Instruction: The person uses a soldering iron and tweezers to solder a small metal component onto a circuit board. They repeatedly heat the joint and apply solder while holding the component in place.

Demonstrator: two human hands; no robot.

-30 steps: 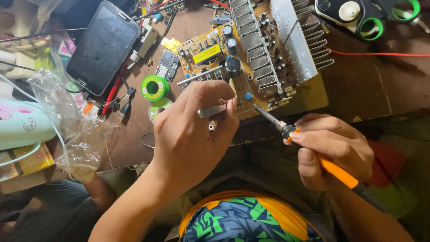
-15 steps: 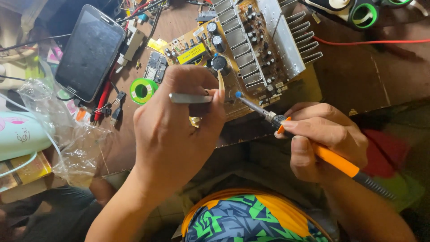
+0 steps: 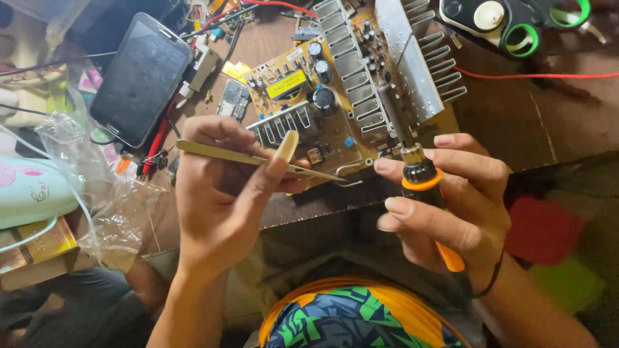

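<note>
My left hand (image 3: 222, 193) grips metal tweezers (image 3: 213, 152) that lie almost level, tips pointing right toward a small bent wire piece (image 3: 348, 175) near the board's front edge. My right hand (image 3: 451, 200) holds a soldering iron (image 3: 422, 180) with an orange and black handle, its metal shaft pointing up over the yellow circuit board (image 3: 309, 96). The board carries capacitors and silver finned heatsinks (image 3: 412, 58). The iron's tip blends into the heatsink and is hard to make out.
A dark phone (image 3: 142, 77) lies at the upper left beside small parts and red wires. A crumpled clear plastic bag (image 3: 97, 193) sits at the left, with a pale green device (image 3: 29, 190). Green-handled scissors (image 3: 522, 32) lie at the top right on the wooden table (image 3: 554, 116).
The view moved closer. My left hand turned the tweezers level, tips now at the board's front edge. My right hand swung the soldering iron from slanting left to pointing nearly straight up.
</note>
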